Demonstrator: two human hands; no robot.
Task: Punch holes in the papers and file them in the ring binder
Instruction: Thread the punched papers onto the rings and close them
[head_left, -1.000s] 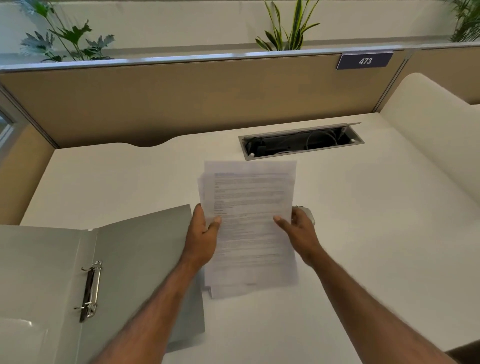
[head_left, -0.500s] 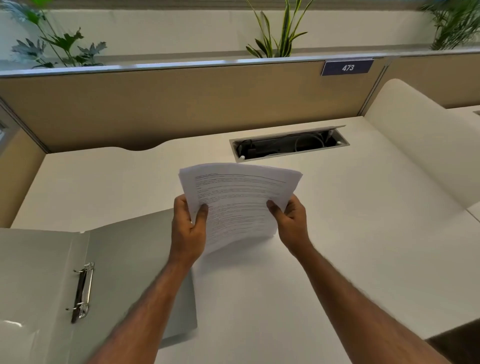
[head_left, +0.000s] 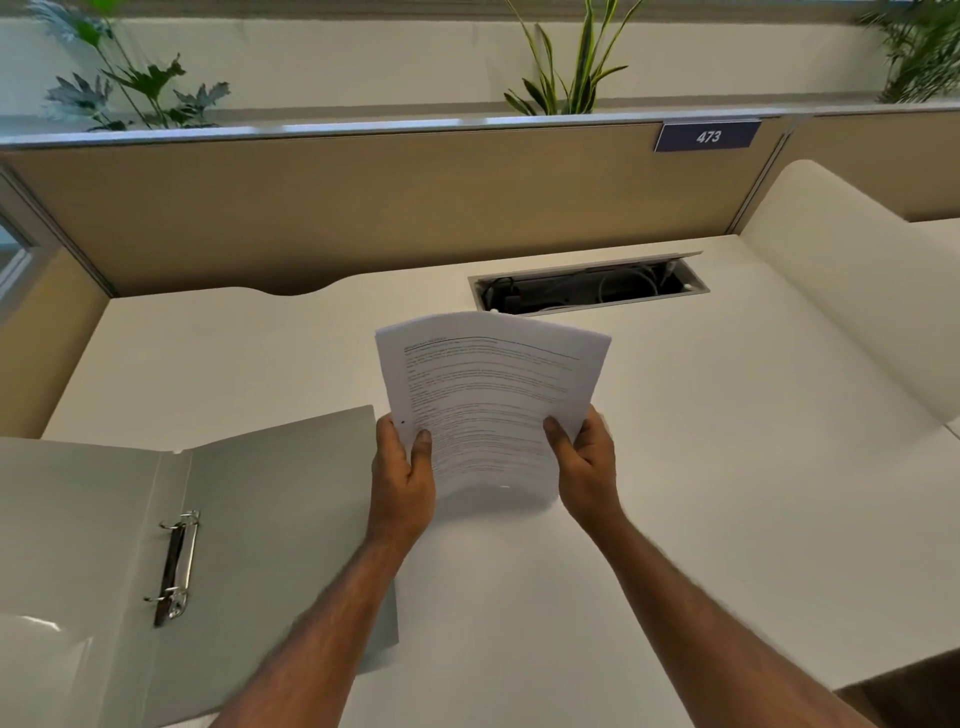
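Two hands hold the papers (head_left: 493, 400) up off the table (head_left: 727, 467): the left hand (head_left: 402, 478) pinches the lower left edge, thumb on the printed face and fingers (head_left: 387, 436) behind, while the right hand (head_left: 587, 470) grips the lower right edge the same way. Both are closed on the stack, which hangs near the table's middle, just right of the open ring binder (head_left: 270, 519). Its rings (head_left: 176, 566) look shut, though this is hard to tell. No hole punch is in view. The risk is that the sheets, bowed and held only at the bottom corners, could fan apart or slip out of line, so later holes would not match. The stack's long axis runs away from the person, the top edge tipped toward the partition (head_left: 363, 208), printed face up toward the camera.
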